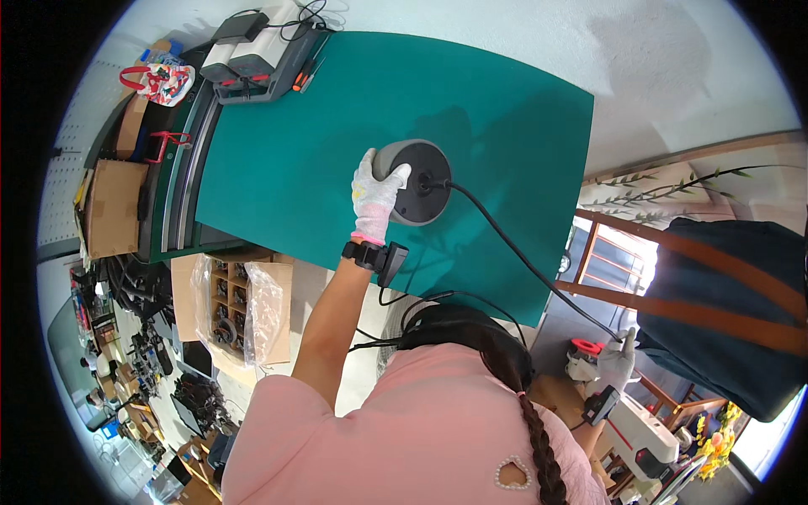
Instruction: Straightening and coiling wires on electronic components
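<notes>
A round grey device with a dark flat disc face (429,202) is above the green work surface (303,143). My left hand (375,192), in a white glove, grips its left side, with the thumb over the dark face and the other fingers round the grey side. From the middle of that face a black cable (515,244) runs down to the right. Far out at the right, my gloved right hand (617,362) is closed on the cable near its far part. The cable's end cannot be made out.
At the back left stands a grey-and-white machine (252,55), with orange-handled tools (303,80) beside it. An open carton (273,316) with dividers and plastic lining sits below the table's left edge. A dark cloth with brown straps (732,295) hangs at right.
</notes>
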